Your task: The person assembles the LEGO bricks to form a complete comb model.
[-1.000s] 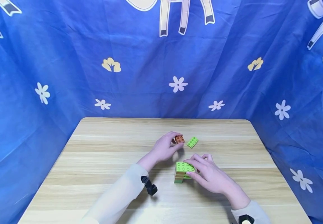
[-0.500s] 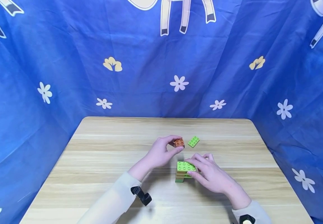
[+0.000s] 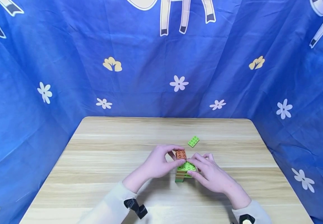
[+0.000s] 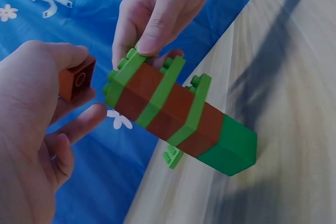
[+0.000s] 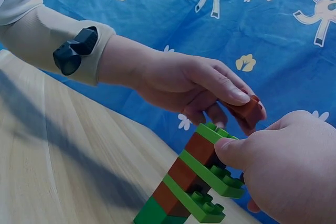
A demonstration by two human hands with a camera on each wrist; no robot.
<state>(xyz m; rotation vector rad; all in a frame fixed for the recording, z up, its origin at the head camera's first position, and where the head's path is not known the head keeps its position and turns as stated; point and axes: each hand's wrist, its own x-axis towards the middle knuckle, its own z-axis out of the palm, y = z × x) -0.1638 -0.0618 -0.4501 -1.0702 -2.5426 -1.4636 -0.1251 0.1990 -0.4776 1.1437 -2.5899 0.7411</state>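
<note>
A reddish-brown two-by-two toy brick is pinched between the thumb and fingers of my left hand. It is held just over the top of a brick tower, and the left wrist view shows a gap between them. In the tower, brown bricks alternate with lime green plates above a dark green base brick. The plates stick out towards my right hand, whose thumb and fingers grip the topmost one. The tower stands upright on the table.
One loose lime green plate lies on the wooden table beyond the tower. A blue patterned cloth surrounds the table's back and sides. Each wrist wears a black camera mount.
My left hand has brought the brown brick back towards me, from near the loose plate to above the tower. My right hand keeps its grip on the tower.
</note>
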